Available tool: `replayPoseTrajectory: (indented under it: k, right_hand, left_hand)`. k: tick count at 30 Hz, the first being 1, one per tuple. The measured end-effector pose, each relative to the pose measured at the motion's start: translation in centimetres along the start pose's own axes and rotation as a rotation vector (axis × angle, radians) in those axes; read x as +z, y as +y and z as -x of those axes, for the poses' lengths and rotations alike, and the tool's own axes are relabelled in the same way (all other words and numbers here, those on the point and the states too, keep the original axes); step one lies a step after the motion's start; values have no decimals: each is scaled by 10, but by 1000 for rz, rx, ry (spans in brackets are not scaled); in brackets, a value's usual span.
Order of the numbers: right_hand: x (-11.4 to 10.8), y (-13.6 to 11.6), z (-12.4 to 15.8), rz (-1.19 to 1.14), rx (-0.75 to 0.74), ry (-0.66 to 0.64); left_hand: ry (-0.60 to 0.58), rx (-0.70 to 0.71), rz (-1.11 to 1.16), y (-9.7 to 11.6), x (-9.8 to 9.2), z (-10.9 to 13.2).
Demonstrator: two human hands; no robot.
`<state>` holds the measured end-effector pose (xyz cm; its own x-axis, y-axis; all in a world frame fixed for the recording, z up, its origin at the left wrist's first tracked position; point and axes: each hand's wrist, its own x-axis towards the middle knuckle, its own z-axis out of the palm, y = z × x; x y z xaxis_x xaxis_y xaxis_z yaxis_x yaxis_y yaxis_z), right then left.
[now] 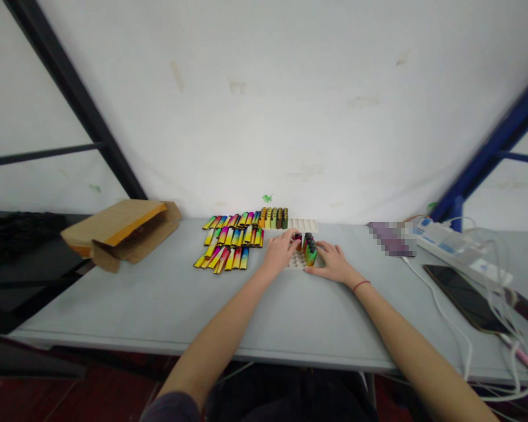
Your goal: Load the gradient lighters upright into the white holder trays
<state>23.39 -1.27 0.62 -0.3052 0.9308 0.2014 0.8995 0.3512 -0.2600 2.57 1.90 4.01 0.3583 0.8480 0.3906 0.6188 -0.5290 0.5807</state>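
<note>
In the head view, my left hand [281,249] is closed on a small lighter [298,237] with a reddish body, over a pale tray with holes [296,261]. Beside it, a row of shiny green and dark-topped lighters [310,253] stands upright in that tray. My right hand [332,262] is at the row's right side, fingers spread, thumb near the tray's front edge. Left of my hands, several rainbow-and-gold lighters [235,237] lie flat in three rough rows. Behind, a second holed tray [305,224] bears upright gold and dark pieces [273,217] on its left part.
An open brown cardboard box [123,225] lies at the left of the grey table [167,310]. On the right are a black phone [466,298], a partly blurred purple item [393,240], a white power strip [462,252] and loose white cables [444,310]. A white wall stands behind.
</note>
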Motion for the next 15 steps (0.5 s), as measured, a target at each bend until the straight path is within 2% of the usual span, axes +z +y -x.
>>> replayPoseTrajectory:
  k: [12, 15]
  right_hand:
    - [0, 0, 0, 27, 10, -8]
    - [0, 0, 0, 31, 10, -13]
  left_hand:
    - [-63, 78, -228, 10, -11, 9]
    - [-74, 92, -288, 7, -22, 10]
